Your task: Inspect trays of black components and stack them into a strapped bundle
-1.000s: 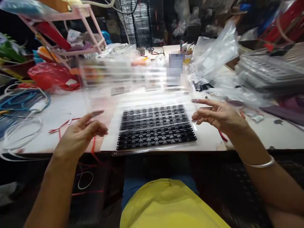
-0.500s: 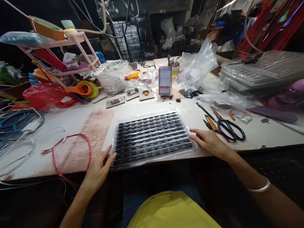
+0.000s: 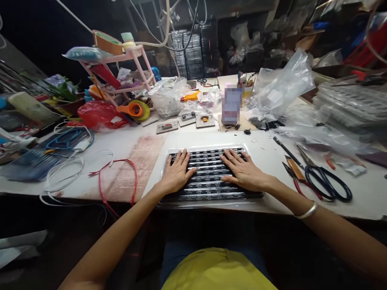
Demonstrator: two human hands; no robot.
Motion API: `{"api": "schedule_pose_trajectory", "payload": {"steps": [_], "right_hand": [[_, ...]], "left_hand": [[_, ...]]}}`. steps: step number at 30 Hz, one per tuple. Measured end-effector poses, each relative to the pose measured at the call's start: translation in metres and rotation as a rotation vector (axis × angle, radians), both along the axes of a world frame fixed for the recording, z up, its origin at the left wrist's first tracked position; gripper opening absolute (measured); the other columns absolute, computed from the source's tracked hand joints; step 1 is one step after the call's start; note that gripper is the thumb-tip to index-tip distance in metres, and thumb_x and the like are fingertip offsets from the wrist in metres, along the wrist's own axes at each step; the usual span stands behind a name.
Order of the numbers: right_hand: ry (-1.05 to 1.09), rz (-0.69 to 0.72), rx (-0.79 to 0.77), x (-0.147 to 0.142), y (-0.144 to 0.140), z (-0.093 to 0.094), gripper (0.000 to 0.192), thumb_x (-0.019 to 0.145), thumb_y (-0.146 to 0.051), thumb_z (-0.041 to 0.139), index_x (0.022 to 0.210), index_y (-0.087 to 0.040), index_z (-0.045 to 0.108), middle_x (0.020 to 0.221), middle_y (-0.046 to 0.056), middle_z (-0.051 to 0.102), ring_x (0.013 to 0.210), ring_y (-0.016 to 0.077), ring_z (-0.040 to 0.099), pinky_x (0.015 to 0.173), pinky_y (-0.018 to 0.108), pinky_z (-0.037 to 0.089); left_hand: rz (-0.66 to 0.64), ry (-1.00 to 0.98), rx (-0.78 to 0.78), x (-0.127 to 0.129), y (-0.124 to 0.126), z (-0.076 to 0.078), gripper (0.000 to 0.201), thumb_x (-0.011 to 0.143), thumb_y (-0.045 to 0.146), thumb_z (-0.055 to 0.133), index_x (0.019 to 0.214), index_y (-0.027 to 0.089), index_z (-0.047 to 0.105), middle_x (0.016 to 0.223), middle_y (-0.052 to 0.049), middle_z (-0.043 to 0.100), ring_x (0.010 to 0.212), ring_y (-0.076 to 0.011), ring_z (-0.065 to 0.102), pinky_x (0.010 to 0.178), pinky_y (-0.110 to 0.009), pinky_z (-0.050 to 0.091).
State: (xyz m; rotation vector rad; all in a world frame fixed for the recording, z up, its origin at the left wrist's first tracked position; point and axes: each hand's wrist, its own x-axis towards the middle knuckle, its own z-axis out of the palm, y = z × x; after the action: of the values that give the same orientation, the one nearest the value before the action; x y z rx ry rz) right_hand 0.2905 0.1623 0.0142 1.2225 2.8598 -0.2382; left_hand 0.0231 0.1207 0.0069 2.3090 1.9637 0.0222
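Observation:
A clear plastic tray (image 3: 208, 204) lies flat near the table's front edge. Rows of small black parts (image 3: 208, 171) fill it; their exact kind is too small to make out. My left hand (image 3: 177, 172) rests palm down on the tray's left side, fingers spread. On the right side lies my right hand (image 3: 242, 171), also flat with its fingers apart and a silver bangle on the wrist. Neither hand is wrapped around anything. Some of the rows are hidden under both hands.
Large scissors (image 3: 320, 173) and pliers (image 3: 294, 177) lie to the right. A red cord (image 3: 134, 181) and white cables (image 3: 65, 171) lie on the left. Behind the tray stand a phone-like blurred panel (image 3: 232, 104), plastic bags (image 3: 284, 88) and a pink rack (image 3: 145, 66).
Both hands have moved from the tray's side edges inward onto its top, and their fingers have spread flat. The view has shifted, so the scene sits farther right.

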Motion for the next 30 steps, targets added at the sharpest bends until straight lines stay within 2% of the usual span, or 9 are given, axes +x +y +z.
{"api": "schedule_pose_trajectory", "payload": {"steps": [5, 11, 14, 16, 18, 22, 25, 30], "right_hand": [[-0.027, 0.015, -0.021, -0.002, 0.0, -0.008, 0.084, 0.085, -0.072, 0.02, 0.148, -0.018, 0.014, 0.154, 0.01, 0.002, 0.141, 0.0307, 0.0, 0.11, 0.058, 0.011], [-0.007, -0.021, 0.073, -0.003, -0.004, -0.009, 0.078, 0.087, -0.069, 0.021, 0.148, -0.021, 0.019, 0.154, 0.01, 0.003, 0.141, 0.0279, 0.001, 0.112, 0.054, 0.008], [-0.031, -0.022, -0.027, -0.006, -0.001, -0.002, 0.078, 0.087, -0.069, 0.022, 0.148, -0.021, 0.019, 0.154, 0.01, 0.004, 0.141, 0.0288, 0.001, 0.111, 0.055, 0.01], [0.0, -0.033, -0.044, -0.009, 0.003, 0.002, 0.075, 0.089, -0.067, 0.021, 0.148, -0.022, 0.015, 0.154, 0.009, 0.009, 0.141, 0.0279, 0.004, 0.111, 0.055, 0.011], [0.042, -0.051, 0.011, -0.014, 0.008, 0.001, 0.073, 0.09, -0.065, 0.02, 0.149, -0.022, 0.014, 0.154, 0.008, 0.011, 0.142, 0.0272, 0.006, 0.111, 0.054, 0.011], [0.035, -0.044, 0.094, -0.02, 0.013, -0.012, 0.075, 0.089, -0.067, 0.021, 0.148, -0.021, 0.02, 0.154, 0.007, 0.009, 0.142, 0.0279, 0.005, 0.112, 0.053, 0.013], [0.041, -0.039, 0.121, -0.019, 0.014, -0.02, 0.075, 0.089, -0.067, 0.021, 0.147, -0.021, 0.022, 0.154, 0.007, 0.011, 0.142, 0.0276, 0.007, 0.111, 0.053, 0.015], [0.051, -0.048, 0.155, -0.016, 0.011, -0.015, 0.071, 0.09, -0.064, 0.022, 0.146, -0.021, 0.029, 0.153, 0.008, 0.017, 0.141, 0.0281, 0.009, 0.112, 0.051, 0.016]], "left_hand": [[-0.006, 0.013, 0.011, 0.001, -0.004, -0.009, 0.075, 0.091, 0.061, 0.014, 0.147, 0.012, 0.016, 0.155, -0.009, 0.008, 0.143, -0.0248, 0.007, 0.113, -0.053, 0.008], [0.002, 0.025, 0.064, 0.001, -0.006, -0.01, 0.073, 0.091, 0.059, 0.014, 0.147, 0.012, 0.019, 0.155, -0.008, 0.01, 0.143, -0.0234, 0.009, 0.114, -0.05, 0.008], [0.003, 0.043, 0.077, 0.004, -0.006, -0.01, 0.072, 0.092, 0.058, 0.016, 0.146, 0.01, 0.021, 0.154, -0.01, 0.013, 0.142, -0.0244, 0.012, 0.113, -0.05, 0.01], [0.002, 0.043, 0.066, 0.003, -0.006, -0.011, 0.072, 0.092, 0.057, 0.016, 0.146, 0.009, 0.02, 0.154, -0.011, 0.012, 0.142, -0.0252, 0.012, 0.113, -0.052, 0.009], [-0.002, 0.029, 0.056, 0.0, -0.004, -0.01, 0.072, 0.092, 0.057, 0.016, 0.146, 0.009, 0.019, 0.154, -0.012, 0.009, 0.142, -0.0256, 0.009, 0.113, -0.053, 0.007], [-0.042, -0.022, -0.025, 0.0, -0.006, -0.003, 0.075, 0.09, 0.061, 0.022, 0.148, 0.014, 0.014, 0.154, -0.014, 0.003, 0.142, -0.0285, 0.003, 0.112, -0.055, 0.006], [-0.101, -0.039, -0.096, 0.013, -0.018, 0.0, 0.073, 0.09, 0.06, 0.023, 0.147, 0.015, 0.017, 0.154, -0.014, 0.005, 0.142, -0.0302, 0.003, 0.11, -0.057, 0.011], [-0.106, 0.006, 0.097, 0.039, -0.04, -0.007, 0.067, 0.092, 0.057, 0.019, 0.147, 0.02, 0.02, 0.155, -0.01, 0.008, 0.142, -0.0307, 0.003, 0.111, -0.058, 0.009]]}}
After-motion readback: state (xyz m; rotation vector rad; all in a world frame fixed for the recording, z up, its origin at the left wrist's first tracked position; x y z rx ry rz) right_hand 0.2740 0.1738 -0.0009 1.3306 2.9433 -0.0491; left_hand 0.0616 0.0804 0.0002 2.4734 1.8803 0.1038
